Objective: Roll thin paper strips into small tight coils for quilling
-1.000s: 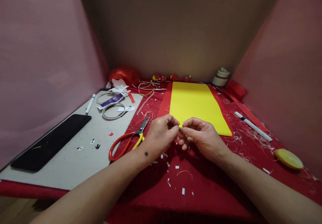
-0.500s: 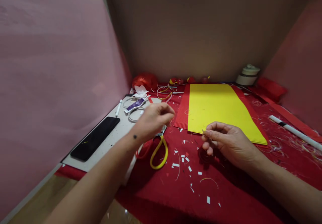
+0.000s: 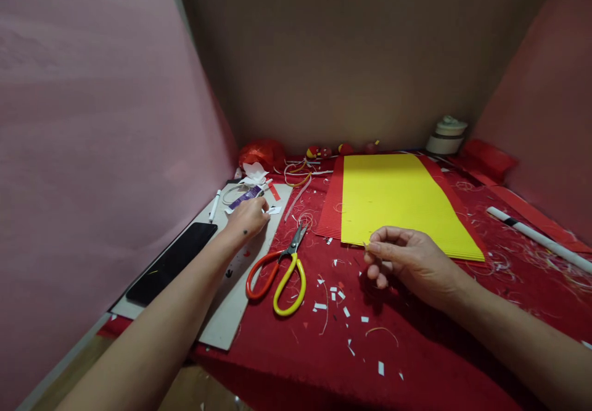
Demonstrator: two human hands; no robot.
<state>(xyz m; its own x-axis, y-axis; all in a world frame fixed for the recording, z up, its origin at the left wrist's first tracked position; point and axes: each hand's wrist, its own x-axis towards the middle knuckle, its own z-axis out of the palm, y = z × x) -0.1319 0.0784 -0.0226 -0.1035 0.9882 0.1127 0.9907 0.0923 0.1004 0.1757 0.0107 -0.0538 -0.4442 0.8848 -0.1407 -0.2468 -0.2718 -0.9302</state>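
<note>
In the head view, the small yellow piece (image 3: 365,246) is a thin, pale sliver, too small for its exact shape to be told. It is to the right of the scissors (image 3: 292,252), above the tabletop (image 3: 277,352) and just by the near edge of the yellow ribbed sheets (image 3: 393,195). The right hand (image 3: 411,260) pinches it between thumb and fingertips. The left hand (image 3: 248,215), beyond the scissors and to their left, is bent over the gray board (image 3: 226,315) near one purple tube (image 3: 243,199); whether it grips anything cannot be told.

There is one pair of scissors, with one red and one yellow handle and the blades slightly parted. Left of it are one black phone (image 3: 173,263) and one white marker (image 3: 214,206). Right of it lie several yellow ribbed sheets, stacked over red ribbed sheets (image 3: 329,204), and one white stick (image 3: 541,238) with a black band. Beyond it are one red bag (image 3: 263,152), four small red figures (image 3: 312,151) and, farther right, one lidded jar (image 3: 446,137). Many white scraps (image 3: 381,368) are scattered to its right.
</note>
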